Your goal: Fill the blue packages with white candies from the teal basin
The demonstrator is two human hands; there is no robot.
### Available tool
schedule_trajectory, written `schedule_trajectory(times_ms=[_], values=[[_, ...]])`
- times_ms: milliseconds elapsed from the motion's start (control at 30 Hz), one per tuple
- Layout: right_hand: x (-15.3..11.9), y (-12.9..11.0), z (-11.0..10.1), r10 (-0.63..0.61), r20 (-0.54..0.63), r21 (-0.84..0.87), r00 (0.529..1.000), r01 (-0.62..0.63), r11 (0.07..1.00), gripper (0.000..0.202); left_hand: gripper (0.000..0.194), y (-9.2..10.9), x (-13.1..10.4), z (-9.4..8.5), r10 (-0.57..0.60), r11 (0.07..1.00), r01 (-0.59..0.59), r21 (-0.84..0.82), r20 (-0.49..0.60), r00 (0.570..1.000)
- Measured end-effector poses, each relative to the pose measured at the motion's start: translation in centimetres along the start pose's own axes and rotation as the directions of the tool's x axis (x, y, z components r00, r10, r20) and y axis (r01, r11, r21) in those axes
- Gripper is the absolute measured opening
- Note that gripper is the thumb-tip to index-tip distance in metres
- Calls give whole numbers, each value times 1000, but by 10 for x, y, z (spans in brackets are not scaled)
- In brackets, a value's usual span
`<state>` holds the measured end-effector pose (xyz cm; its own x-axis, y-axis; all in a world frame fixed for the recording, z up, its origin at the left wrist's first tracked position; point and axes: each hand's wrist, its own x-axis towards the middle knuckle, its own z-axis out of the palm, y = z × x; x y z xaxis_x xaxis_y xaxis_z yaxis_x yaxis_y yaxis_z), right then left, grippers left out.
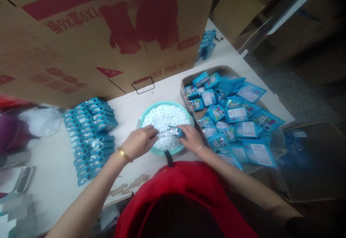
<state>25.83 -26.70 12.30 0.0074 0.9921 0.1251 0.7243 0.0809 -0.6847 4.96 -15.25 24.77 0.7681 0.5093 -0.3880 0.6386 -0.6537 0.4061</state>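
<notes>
Tabletop [124, 113]; basin [163, 103] of white pellets [167, 115]

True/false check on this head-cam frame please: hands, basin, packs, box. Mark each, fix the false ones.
1. The right hand holds a small blue printed pack over the round turquoise plastic basin. True.
2. The basin holds dark beans. False: small white pellets.
3. A shiny gold metal bangle is on the right wrist. False: it circles the left wrist.
4. Rows of small blue packs stand left of the basin. True.
5. The open brown cardboard box right of the basin holds red packets. False: blue printed packets fill it.
</notes>
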Motion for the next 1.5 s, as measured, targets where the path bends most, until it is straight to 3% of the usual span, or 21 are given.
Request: schedule_trajectory(times_ms=[233, 333, 433, 533, 667, 800, 867, 933, 1067, 1200, 1333, 1500], values=[[-1, 0, 2, -5, 25, -24, 1000, 5, 1000, 44, 28, 33, 3, -24, -39, 972, 22, 233, 73, 997], [0, -2, 3, -1, 36, -9, 999, 1, 1000, 45, 25, 38, 1, -25, -13, 963, 7, 268, 22, 1000], [0, -1, 1, 18, 44, 19, 999, -19, 1000, 44, 25, 23, -6, -15, -6, 964, 32, 263, -100, 995], [-4, 5, -4, 79, 2, 74, 997, -79, 994, 38, 25, -17, -15, 17, -159, 959, 196, 206, -180, 971], [-13, 14, -13, 241, -73, 195, 968, -224, 955, 39, 18, -61, -6, 92, -420, 904, 423, 61, -57, 906], [-20, 13, -18, 365, -57, 308, 929, -332, 892, 42, 18, -53, 38, 158, -433, 895, 416, -161, -93, 896], [-23, 10, -19, 397, -45, 341, 917, -360, 869, 42, 21, -42, 58, 174, -422, 896, 393, -207, -122, 898], [-26, 8, -19, 412, -30, 360, 911, -374, 854, 43, 23, -38, 67, 178, -418, 890, 376, -257, -135, 898], [-31, 8, -16, 401, -19, 357, 916, -368, 859, 40, 23, -51, 46, 160, -375, 887, 314, -338, -132, 918], [-29, 13, -10, 313, -57, 258, 948, -289, 922, 40, 24, -59, 8, 117, -229, 909, 123, -397, -231, 946], [-18, 12, -3, 170, -54, 140, 984, -161, 977, 38, 25, -47, -11, 70, -87, 945, -4, -327, -264, 961], [-4, 1, 2, 73, -10, 69, 997, -72, 995, 44, 25, -23, -8, 28, 56, 989, -76, -128, -152, 987]])
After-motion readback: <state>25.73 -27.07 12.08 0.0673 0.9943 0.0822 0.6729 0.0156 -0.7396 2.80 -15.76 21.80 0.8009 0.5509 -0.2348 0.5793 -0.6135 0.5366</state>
